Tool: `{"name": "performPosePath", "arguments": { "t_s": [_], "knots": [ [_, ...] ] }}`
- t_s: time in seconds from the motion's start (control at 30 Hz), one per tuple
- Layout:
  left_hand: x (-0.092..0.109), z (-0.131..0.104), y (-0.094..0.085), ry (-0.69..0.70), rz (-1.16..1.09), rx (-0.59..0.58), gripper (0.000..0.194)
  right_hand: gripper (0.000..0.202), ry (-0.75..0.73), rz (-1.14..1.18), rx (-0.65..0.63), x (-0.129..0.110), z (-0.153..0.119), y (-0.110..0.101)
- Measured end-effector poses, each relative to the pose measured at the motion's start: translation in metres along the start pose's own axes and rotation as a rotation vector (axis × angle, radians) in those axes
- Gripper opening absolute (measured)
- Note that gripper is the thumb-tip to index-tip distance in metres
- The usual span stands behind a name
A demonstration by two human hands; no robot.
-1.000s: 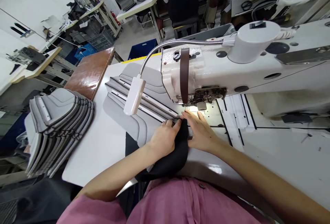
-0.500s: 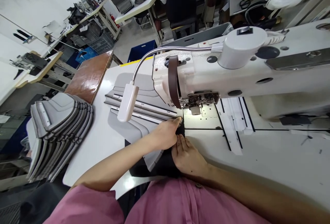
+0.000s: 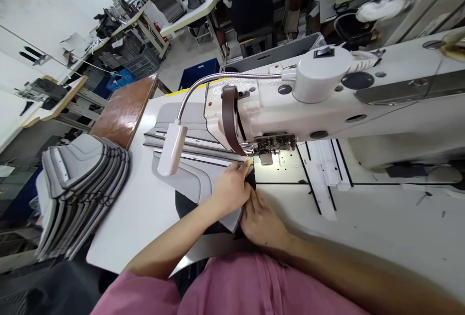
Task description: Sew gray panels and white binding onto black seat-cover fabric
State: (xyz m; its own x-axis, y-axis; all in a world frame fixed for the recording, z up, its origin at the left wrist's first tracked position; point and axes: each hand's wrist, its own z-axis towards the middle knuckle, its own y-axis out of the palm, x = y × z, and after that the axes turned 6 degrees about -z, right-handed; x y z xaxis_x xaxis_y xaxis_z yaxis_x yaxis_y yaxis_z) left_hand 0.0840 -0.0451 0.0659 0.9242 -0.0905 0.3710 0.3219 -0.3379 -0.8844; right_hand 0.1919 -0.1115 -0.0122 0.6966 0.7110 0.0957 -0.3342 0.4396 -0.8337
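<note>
My left hand (image 3: 232,187) is closed at the edge of a padded grey fabric panel (image 3: 185,182), its thumb and forefinger pinching the corner near the sewing machine's presser foot. White strips with slots (image 3: 196,158) run across the panel. Black fabric (image 3: 185,205) shows under the grey panel. Just below the left hand, my right hand (image 3: 263,220) grips the edge of the black fabric, fingers close together; its thumb is mostly hidden. The sewing machine (image 3: 269,116) stands over the panel's right end, its needle area lit.
A stack of grey padded panels (image 3: 80,184) stands at the left. A small lamp (image 3: 173,149) on a bendy metal neck hangs over the work. White strips with black edges (image 3: 323,174) lie on the machine bed. Behind are a blue bin (image 3: 198,70) and another person (image 3: 250,0).
The view has shifted a little, so the machine appears further left. The grey panel has turned slightly, and its near corner now lies closer to my right hand. Both hands keep their hold.
</note>
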Motion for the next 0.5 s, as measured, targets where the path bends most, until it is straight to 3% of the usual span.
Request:
{"name": "performPosePath", "arguments": {
  "t_s": [0.13, 0.37, 0.5],
  "knots": [
    [0.003, -0.018, 0.009, -0.014, 0.125, -0.024, 0.068, 0.021, 0.019, 0.019, 0.13, -0.023, -0.011, -0.001],
    [0.01, -0.023, 0.025, -0.02, 0.372, -0.057, 0.071, 0.024, 0.001, 0.029, 0.117, -0.032, -0.012, 0.007],
    [0.007, -0.018, 0.02, 0.023, 0.368, -0.06, 0.065, 0.022, 0.004, 0.007, 0.129, -0.031, -0.013, 0.007]
  ]
}}
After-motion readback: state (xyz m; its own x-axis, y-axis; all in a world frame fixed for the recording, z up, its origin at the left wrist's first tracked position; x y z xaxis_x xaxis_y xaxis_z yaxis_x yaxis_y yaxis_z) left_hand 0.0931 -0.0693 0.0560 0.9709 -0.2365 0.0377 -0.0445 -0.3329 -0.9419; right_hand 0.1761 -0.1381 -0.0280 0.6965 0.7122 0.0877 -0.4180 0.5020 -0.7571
